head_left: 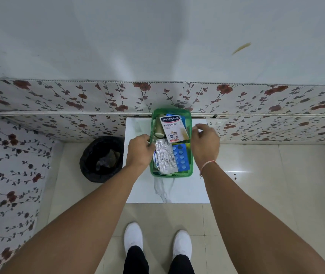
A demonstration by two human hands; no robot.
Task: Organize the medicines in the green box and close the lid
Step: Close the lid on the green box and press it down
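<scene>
The green box stands on a small white table, and no lid shows over it. Its far half holds a white Hansaplast plaster box and a tan roll. Its near half holds a silver foil strip and a blue blister pack. My left hand curls around the box's left rim, fingers touching the rim and the foil. My right hand rests against the right rim, fingers bent over it. Whether a clear lid lies between my hands, I cannot tell.
A black bin lined with a bag stands on the floor just left of the table. Floral-patterned walls rise behind and to the left. My white shoes are on the tiled floor in front of the table.
</scene>
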